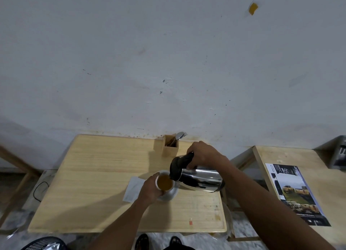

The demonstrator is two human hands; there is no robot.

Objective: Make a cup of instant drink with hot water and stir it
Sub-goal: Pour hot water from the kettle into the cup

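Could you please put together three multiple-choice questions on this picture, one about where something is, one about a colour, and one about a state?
1. Where does the wooden utensil holder stand?
A. At the table's back edge, near the wall
B. On the saucer
C. On the table's front left corner

2. What colour is the liquid in the cup?
A. Clear
B. Brown
C. Green

3. How is the steel kettle held?
A. Upright on the table
C. Lying untouched on its side
B. Tipped over, spout end at the cup

Answers:
1. A, the holder sits by the wall, behind the kettle.
2. B, the cup shows a brown drink.
3. B, the right hand grips its black handle and tilts it toward the cup, which the left hand steadies on the saucer.
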